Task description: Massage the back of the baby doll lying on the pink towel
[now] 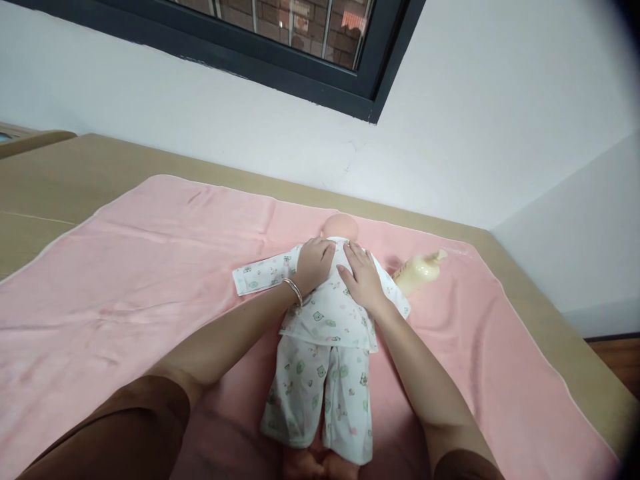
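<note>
A baby doll [341,227] lies on the pink blanket, its head toward the wall and its feet toward me. It wears a white printed top [330,313] and matching trousers [300,393]. My left hand [315,263] rests on the left side of the doll's upper body, fingers held close together; a bracelet circles that wrist. Across from it, my right hand [364,273] lies flat on the other side, thumb and fingers apart. Neither hand grips anything. The doll's face cannot be seen.
Beside the doll's right-hand sleeve lies a pale yellow pump bottle [420,273] on its side. The pink blanket [125,287] covers much of the wooden table [125,157]. Behind it rise a white wall [440,133] and a dark-framed window [370,87].
</note>
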A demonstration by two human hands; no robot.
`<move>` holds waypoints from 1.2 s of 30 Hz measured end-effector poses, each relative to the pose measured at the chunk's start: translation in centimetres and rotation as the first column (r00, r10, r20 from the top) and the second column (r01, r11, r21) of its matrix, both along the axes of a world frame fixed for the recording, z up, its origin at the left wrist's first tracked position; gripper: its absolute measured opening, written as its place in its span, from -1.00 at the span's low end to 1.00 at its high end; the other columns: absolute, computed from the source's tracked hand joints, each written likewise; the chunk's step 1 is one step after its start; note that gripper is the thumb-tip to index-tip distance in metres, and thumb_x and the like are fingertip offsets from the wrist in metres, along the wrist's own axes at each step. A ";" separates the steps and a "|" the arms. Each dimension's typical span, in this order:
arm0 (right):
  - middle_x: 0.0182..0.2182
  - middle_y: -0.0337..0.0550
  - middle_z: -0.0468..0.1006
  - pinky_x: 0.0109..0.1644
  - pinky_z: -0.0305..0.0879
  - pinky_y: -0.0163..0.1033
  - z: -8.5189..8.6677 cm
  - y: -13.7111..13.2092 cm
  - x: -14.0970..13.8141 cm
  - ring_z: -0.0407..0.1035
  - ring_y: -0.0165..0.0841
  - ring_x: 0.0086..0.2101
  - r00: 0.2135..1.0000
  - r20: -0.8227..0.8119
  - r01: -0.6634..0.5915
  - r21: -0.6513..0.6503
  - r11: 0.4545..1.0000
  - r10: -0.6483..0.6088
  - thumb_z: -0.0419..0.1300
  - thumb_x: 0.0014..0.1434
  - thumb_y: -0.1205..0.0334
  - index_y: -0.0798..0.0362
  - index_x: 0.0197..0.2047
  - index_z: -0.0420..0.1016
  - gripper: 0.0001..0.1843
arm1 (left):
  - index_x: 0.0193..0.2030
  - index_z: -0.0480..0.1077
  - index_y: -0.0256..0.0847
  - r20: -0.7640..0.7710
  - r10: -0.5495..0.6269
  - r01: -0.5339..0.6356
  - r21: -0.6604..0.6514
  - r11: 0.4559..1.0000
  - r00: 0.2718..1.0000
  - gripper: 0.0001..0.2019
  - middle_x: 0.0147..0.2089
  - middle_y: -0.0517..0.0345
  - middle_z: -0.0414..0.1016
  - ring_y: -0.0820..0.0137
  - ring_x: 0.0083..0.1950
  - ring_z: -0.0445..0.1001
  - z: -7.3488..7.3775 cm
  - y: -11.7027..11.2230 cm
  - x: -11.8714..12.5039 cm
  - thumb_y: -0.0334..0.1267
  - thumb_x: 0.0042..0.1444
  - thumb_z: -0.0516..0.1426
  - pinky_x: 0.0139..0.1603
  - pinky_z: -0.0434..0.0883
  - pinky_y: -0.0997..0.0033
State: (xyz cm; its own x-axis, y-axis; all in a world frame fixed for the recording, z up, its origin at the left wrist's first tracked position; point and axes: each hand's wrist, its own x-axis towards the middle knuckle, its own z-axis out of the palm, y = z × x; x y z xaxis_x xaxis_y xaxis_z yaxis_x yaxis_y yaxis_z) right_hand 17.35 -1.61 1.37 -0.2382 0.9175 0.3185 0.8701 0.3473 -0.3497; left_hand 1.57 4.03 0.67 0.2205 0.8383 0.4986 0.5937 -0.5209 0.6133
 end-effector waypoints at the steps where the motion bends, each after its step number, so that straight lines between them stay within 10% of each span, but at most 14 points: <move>1: 0.42 0.08 0.06 0.46 -0.20 0.20 0.0 0.0 0.0 -0.09 -0.11 0.41 1.000 -0.003 -0.001 0.003 1.000 0.001 -0.13 0.41 -0.09 0.10 0.44 0.05 -0.32 | -0.23 0.48 -0.18 0.001 -0.001 0.001 -0.003 1.000 1.000 -0.68 -0.13 0.01 0.58 0.27 -0.02 0.48 0.0 0.0 0.0 -0.32 0.33 -0.10 0.13 0.35 0.24; 36: 0.40 0.01 0.12 0.46 -0.19 0.17 0.2 -0.1 0.2 -0.05 -0.15 0.39 1.000 -0.019 0.006 0.005 1.000 -0.006 -0.13 0.42 -0.08 0.06 0.43 0.10 -0.37 | -0.05 0.51 -0.21 0.021 0.019 -0.019 -0.022 1.000 1.000 -0.70 0.01 0.01 0.59 0.20 0.08 0.48 -0.7 0.3 0.0 -0.28 0.21 -0.01 0.21 0.37 0.13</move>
